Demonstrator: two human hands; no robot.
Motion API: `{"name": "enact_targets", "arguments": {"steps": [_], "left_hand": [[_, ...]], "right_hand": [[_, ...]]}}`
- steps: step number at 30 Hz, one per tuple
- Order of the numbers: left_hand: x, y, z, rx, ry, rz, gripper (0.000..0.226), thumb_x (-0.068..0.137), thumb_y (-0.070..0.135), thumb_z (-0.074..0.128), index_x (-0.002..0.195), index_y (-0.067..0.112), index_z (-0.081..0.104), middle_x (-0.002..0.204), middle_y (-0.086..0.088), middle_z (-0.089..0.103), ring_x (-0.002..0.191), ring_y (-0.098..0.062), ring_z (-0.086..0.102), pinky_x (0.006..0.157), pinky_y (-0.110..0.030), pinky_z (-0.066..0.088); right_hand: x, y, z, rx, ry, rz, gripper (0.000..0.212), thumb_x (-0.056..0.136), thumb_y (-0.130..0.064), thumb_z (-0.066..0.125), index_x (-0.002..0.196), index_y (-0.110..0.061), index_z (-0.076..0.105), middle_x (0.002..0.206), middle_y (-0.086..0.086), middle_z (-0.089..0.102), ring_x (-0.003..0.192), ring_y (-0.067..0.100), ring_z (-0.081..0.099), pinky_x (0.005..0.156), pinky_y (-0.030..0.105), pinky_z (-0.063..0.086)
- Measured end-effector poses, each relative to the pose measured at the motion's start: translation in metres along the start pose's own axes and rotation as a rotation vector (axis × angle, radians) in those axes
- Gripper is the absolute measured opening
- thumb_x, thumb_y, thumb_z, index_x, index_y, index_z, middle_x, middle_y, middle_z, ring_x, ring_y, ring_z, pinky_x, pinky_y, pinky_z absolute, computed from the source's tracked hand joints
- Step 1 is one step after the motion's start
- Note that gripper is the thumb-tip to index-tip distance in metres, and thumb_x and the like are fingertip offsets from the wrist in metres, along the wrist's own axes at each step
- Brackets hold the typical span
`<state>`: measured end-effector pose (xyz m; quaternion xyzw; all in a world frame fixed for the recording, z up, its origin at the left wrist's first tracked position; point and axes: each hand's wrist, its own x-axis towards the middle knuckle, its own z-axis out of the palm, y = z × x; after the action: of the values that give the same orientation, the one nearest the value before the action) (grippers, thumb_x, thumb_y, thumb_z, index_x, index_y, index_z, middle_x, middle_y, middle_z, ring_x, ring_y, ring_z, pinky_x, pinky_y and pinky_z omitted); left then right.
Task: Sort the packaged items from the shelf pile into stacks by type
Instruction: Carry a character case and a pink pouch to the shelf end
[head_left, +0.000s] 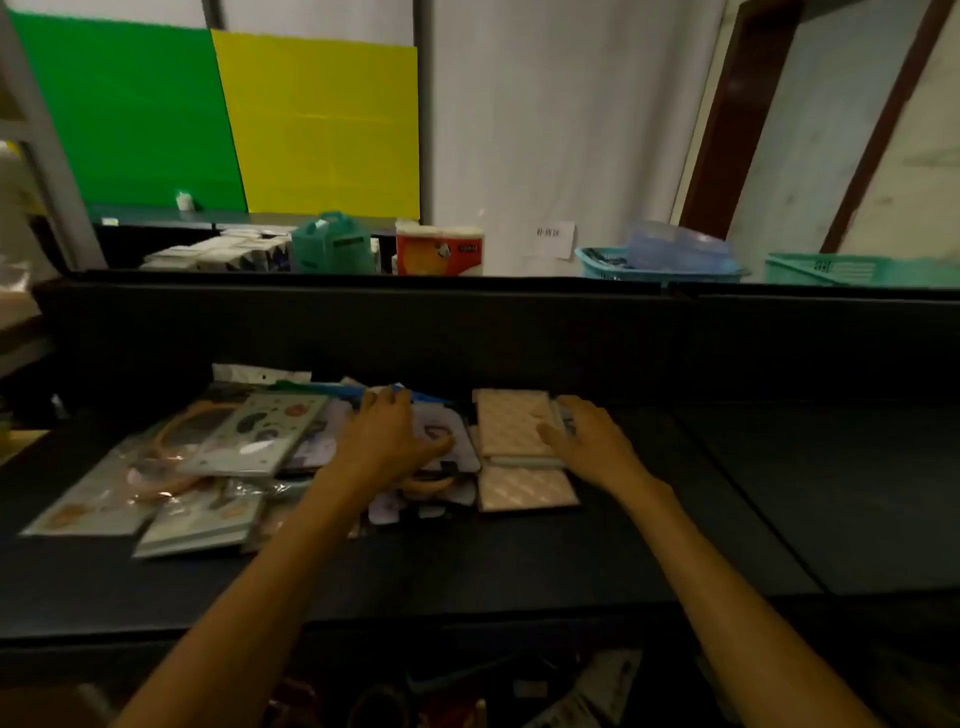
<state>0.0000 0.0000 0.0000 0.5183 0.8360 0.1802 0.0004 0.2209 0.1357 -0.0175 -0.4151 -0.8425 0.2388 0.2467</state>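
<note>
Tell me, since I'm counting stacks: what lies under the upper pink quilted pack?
A pale green-edged pack shows beneath the upper pink quilted pack, with another pink pack nearer; anything deeper is covered.

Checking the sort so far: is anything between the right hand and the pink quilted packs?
Nothing visible: the right hand already rests against the right edge of the pink quilted packs; the left hand lies on the mixed pile.

two hands (387, 441), two quilted pink packs (511, 423), two teal baskets (852, 270)
</note>
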Motion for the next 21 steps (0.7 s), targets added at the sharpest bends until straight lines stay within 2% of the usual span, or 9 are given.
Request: {"name": "enact_targets", "arguments": {"steps": [4,8,10,12,14,17,20,21], "left_hand": [[0.013,-0.002,0.020,0.065,-0.018,-0.066,0.105,0.065,0.078,0.056,0.140,0.008,0.032,0.143,-0.017,0.037,0.127,-0.034,0.038,0.103,-0.043,0.035],[0.026,-0.008,0.034,0.084,-0.011,-0.076,0.117,0.060,0.085,0.051,0.143,0.007,0.026,0.144,-0.017,0.037,0.127,-0.034,0.040,0.105,-0.042,0.034],[0.027,-0.013,0.040,0.072,0.001,-0.072,0.119,0.057,0.086,0.050,0.145,0.010,0.024,0.145,-0.015,0.038,0.127,-0.032,0.040,0.105,-0.041,0.032],[0.029,-0.016,0.047,0.038,0.020,-0.065,0.117,0.055,0.087,0.049,0.144,0.014,0.025,0.144,-0.011,0.040,0.127,-0.030,0.041,0.107,-0.043,0.033],[0.033,-0.019,0.049,-0.004,0.011,-0.053,0.108,0.057,0.085,0.047,0.141,0.019,0.031,0.140,-0.007,0.045,0.123,-0.027,0.046,0.105,-0.044,0.036],[0.034,-0.021,0.045,-0.094,0.011,-0.020,0.093,0.060,0.078,0.044,0.136,0.024,0.040,0.130,-0.002,0.054,0.114,-0.022,0.052,0.099,-0.043,0.042],[0.029,-0.020,0.042,-0.145,0.174,-0.009,0.081,0.065,0.062,0.068,0.130,0.019,0.045,0.123,-0.005,0.059,0.110,-0.024,0.055,0.099,-0.038,0.040],[0.027,-0.019,0.041,-0.155,0.215,-0.007,0.077,0.065,0.056,0.073,0.128,0.019,0.046,0.121,-0.006,0.060,0.109,-0.025,0.055,0.096,-0.037,0.040]], "right_hand": [[0.011,0.006,0.022,-0.065,0.026,0.038,0.053,0.088,-0.045,0.058,0.134,-0.021,0.046,0.133,0.006,0.050,0.112,0.021,0.052,0.084,0.026,0.038],[0.023,0.012,0.039,-0.138,0.079,0.157,0.072,0.079,-0.065,0.055,0.135,-0.021,0.042,0.130,0.006,0.053,0.109,0.021,0.052,0.077,0.026,0.033],[0.026,0.015,0.045,-0.160,0.064,0.209,0.087,0.072,-0.074,0.052,0.139,-0.021,0.036,0.136,0.007,0.048,0.117,0.023,0.048,0.087,0.031,0.039],[0.027,0.019,0.050,-0.179,0.016,0.261,0.100,0.067,-0.080,0.050,0.144,-0.021,0.027,0.144,0.007,0.039,0.126,0.025,0.041,0.101,0.038,0.034],[0.029,0.021,0.049,-0.164,0.004,0.280,0.104,0.064,-0.082,0.051,0.144,-0.020,0.026,0.145,0.008,0.037,0.128,0.026,0.038,0.103,0.040,0.032],[0.030,0.020,0.040,-0.169,0.017,0.256,0.097,0.062,-0.081,0.055,0.134,-0.017,0.043,0.135,0.007,0.047,0.120,0.026,0.044,0.095,0.034,0.037],[0.033,0.021,0.030,-0.032,-0.013,0.276,0.074,0.064,-0.071,0.066,0.118,-0.020,0.057,0.111,-0.004,0.060,0.099,0.017,0.057,0.084,0.036,0.049],[0.033,0.022,0.027,0.053,-0.022,0.298,0.060,0.065,-0.064,0.070,0.110,-0.026,0.059,0.101,-0.012,0.061,0.089,0.010,0.058,0.076,0.031,0.050]]}}
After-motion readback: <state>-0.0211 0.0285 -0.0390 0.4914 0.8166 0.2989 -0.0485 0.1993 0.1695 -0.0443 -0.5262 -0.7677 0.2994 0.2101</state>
